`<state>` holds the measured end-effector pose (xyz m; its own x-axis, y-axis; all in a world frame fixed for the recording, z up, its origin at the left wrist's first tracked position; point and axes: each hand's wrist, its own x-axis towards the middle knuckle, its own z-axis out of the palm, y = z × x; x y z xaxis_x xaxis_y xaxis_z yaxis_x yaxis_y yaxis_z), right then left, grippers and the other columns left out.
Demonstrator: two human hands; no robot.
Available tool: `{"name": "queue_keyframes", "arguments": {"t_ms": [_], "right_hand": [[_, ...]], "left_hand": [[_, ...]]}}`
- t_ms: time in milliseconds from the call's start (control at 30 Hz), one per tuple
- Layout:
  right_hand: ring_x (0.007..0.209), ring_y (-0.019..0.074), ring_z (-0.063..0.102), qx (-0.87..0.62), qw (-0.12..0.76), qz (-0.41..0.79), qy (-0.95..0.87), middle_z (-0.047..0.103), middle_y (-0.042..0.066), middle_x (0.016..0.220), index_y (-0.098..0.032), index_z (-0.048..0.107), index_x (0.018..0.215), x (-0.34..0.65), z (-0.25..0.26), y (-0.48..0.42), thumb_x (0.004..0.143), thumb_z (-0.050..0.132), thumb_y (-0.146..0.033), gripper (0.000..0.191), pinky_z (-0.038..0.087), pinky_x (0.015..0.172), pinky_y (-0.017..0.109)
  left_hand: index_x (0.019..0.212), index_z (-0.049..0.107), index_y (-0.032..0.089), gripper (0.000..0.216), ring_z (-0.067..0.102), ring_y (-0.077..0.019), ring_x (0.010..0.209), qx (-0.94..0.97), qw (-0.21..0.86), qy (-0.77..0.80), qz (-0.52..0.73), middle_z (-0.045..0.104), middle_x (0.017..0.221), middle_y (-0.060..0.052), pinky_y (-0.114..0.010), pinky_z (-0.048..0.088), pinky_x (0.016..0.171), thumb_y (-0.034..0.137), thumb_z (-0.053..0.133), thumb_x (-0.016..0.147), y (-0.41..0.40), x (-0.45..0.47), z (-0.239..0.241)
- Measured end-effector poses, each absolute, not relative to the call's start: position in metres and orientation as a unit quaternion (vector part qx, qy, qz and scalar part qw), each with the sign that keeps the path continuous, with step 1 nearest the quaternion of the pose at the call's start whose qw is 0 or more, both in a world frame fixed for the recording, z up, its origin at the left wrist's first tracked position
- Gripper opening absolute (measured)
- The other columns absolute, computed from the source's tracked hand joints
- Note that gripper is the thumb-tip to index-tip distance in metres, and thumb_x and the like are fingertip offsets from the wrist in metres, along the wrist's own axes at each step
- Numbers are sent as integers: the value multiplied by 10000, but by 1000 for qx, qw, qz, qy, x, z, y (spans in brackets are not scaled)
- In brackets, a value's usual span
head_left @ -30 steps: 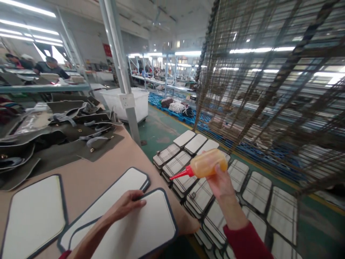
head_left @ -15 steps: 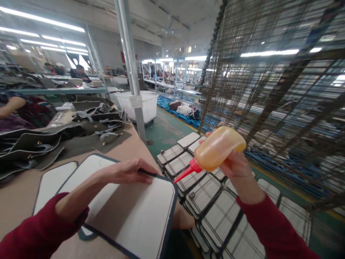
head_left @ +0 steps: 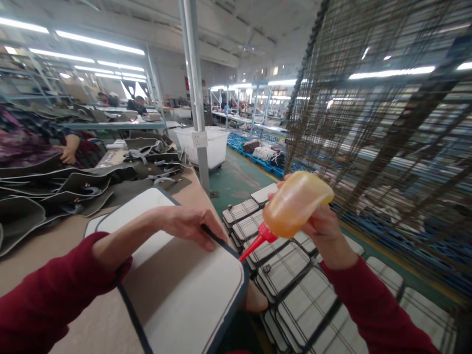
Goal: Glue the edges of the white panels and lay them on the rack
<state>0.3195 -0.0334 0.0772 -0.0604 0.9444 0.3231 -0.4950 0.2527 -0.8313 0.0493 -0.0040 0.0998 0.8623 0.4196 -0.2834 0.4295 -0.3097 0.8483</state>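
Note:
In my right hand is a squeeze bottle of amber liquid, tilted nozzle-down. Its red nozzle points at the dark edging near the upper right corner of a white panel; whether the tip touches cannot be made out. My left hand grips this panel by its upper edge, thumb on the white face and fingers behind the dark border. The panel has rounded corners and leans over the table edge. Beneath it on the table lies another white panel with dark edging.
Stacks of similar panels lie on the right under a raised wire mesh rack. Dark sheet pieces cover the far table. Beyond stand a metal post and white bin. A co-worker's hand shows at left.
The view has swung left, shifting the background rightward. The held panel's corner sits slightly lower, and the bottle has tipped more steeply, its nozzle staying by the corner. Both hands keep their hold.

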Motion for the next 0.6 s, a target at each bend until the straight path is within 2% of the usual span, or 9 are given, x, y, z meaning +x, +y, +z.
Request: {"name": "queue_keyframes", "arguments": {"t_ms": [100, 200, 333, 467, 600], "right_hand": [[788, 280, 718, -237, 625, 566, -483, 754, 39, 897, -244, 699, 965, 321, 77, -33, 343, 912, -440, 686, 601, 694, 438], [795, 269, 719, -228, 610, 575, -494, 756, 21, 912, -276, 699, 973, 322, 76, -32, 390, 897, -437, 637, 609, 694, 418], [794, 272, 713, -230, 611, 564, -505, 754, 30, 935, -276, 702, 967, 319, 74, -30, 409, 882, -443, 610, 610, 656, 411], [803, 296, 711, -241, 618, 556, -501, 752, 39, 931, -273, 695, 979, 317, 71, -28, 371, 882, -485, 671, 601, 681, 465], [872, 345, 704, -255, 611, 557, -502, 744, 61, 937, -264, 680, 996, 318, 69, -29, 350, 884, -513, 721, 551, 801, 568]], "left_hand": [[1052, 762, 136, 307, 687, -242, 928, 828, 523, 201, -14, 764, 1005, -78, -239, 507, 798, 245, 727, 767, -2, 51, 100], [1093, 739, 91, 330, 690, -219, 921, 841, 518, 152, -12, 749, 1042, -120, -192, 505, 764, 245, 703, 803, 0, 50, 98], [1113, 732, 96, 323, 690, -210, 919, 849, 508, 145, -20, 745, 1060, -116, -174, 505, 742, 234, 680, 825, -1, 49, 98], [1110, 736, 121, 313, 690, -205, 924, 846, 511, 154, -16, 749, 1055, -96, -170, 505, 736, 208, 692, 813, -2, 49, 101], [1103, 740, 125, 308, 689, -207, 939, 842, 513, 165, -16, 752, 1049, -91, -170, 506, 744, 199, 696, 807, -3, 47, 103]]}}
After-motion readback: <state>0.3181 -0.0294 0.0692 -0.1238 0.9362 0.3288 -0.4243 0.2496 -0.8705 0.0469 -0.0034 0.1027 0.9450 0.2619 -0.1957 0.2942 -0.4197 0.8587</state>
